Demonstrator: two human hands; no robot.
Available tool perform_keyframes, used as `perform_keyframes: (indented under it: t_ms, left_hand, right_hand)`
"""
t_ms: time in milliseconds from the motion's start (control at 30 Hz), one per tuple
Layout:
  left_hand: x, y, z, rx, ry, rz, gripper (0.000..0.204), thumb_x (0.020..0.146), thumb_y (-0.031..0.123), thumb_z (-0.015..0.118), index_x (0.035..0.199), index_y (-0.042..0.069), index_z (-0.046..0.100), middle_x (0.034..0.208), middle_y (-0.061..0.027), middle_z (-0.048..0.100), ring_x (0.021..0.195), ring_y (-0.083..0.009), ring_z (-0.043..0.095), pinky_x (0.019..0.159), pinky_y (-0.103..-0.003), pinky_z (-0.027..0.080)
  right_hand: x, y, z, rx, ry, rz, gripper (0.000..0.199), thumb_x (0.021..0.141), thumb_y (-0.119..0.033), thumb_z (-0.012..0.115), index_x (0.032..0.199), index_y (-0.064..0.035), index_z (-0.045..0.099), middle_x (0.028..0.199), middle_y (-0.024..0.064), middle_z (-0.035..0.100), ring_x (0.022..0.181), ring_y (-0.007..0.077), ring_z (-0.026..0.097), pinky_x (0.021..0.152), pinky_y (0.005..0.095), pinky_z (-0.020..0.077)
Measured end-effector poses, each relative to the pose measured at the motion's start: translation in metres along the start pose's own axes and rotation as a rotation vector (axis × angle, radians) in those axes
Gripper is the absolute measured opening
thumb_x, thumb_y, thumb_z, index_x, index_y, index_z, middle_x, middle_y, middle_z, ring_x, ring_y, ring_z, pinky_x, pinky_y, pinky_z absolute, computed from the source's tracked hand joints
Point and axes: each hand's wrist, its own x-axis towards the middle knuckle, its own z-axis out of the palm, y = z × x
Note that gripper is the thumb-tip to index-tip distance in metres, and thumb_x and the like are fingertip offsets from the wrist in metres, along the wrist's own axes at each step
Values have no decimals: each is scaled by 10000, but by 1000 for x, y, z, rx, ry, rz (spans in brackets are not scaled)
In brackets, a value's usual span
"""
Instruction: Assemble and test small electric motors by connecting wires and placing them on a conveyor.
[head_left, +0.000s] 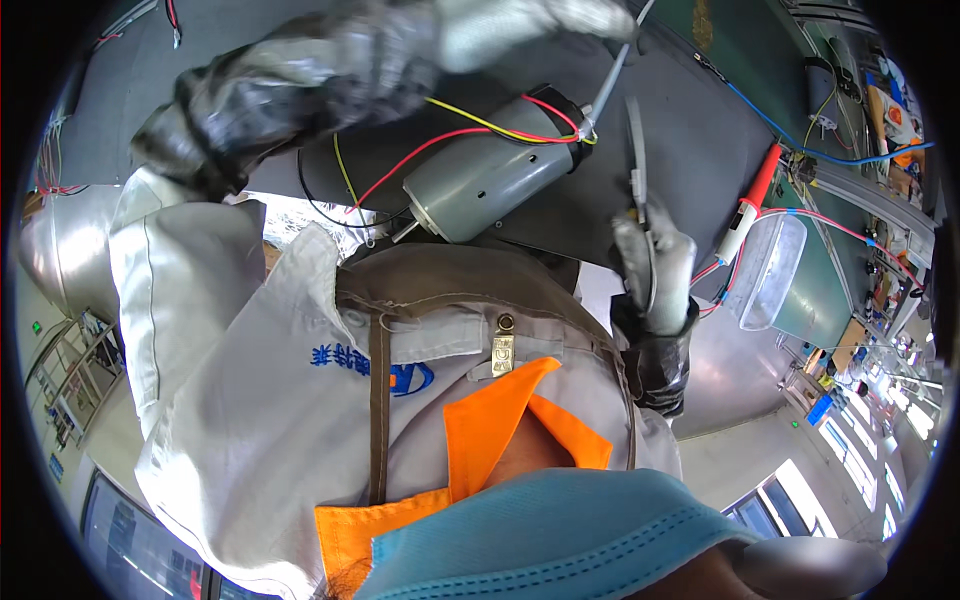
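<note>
A grey cylindrical motor (pixel 490 185) lies tilted on the dark work surface, its shaft toward me at the lower left. Red, yellow and black wires loop from its far end, where a pale grey strip (pixel 606 92) rises from the bundle. My left hand (pixel 530 28), in a white glove and dark sleeve cover, reaches across above the motor. Its blurred fingertips close on the upper part of that strip. Right of the motor, my gloved right hand (pixel 660 265) grips a slim grey tool (pixel 637 150) pointing away from me. The tool's exact kind is unclear.
A red-and-white handheld probe (pixel 750 205) on a red wire lies to the right, beside a clear tray (pixel 768 272). A blue wire (pixel 765 118) crosses the green surface (pixel 735 50). Another motor (pixel 822 92) stands at far right. Loose wires (pixel 172 22) lie far left.
</note>
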Motion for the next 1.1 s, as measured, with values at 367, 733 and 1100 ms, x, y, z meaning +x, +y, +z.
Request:
perform_keyframes:
  t_ms: [367,733,1100]
  left_hand:
    - [-117,5,-20,932,-206,362,848,883,682,520,1355,-22,520,1342,-244,532,1222,-426,512,976,-523,441]
    - [97,-66,-15,650,910,158,336,911,249,674,1083,-39,659,985,-84,703,872,-136,649,756,-263,512]
    - [-83,-36,-35,-195,330,-246,603,951,381,610,1390,-16,493,754,6,544,565,-42,438,484,-204,333]
  right_hand:
    - [24,-2,3,739,-531,376,426,960,-270,661,1236,48,598,994,76,664,747,158,684,623,269,564]
    - [245,-12,-17,1027,-238,-169,288,974,-222,632,1181,-22,636,940,-3,686,803,91,634,743,247,511]
    - [92,34,-87,924,486,-107,503,926,-88,625,1395,-18,458,1071,106,651,875,201,679,841,342,575]
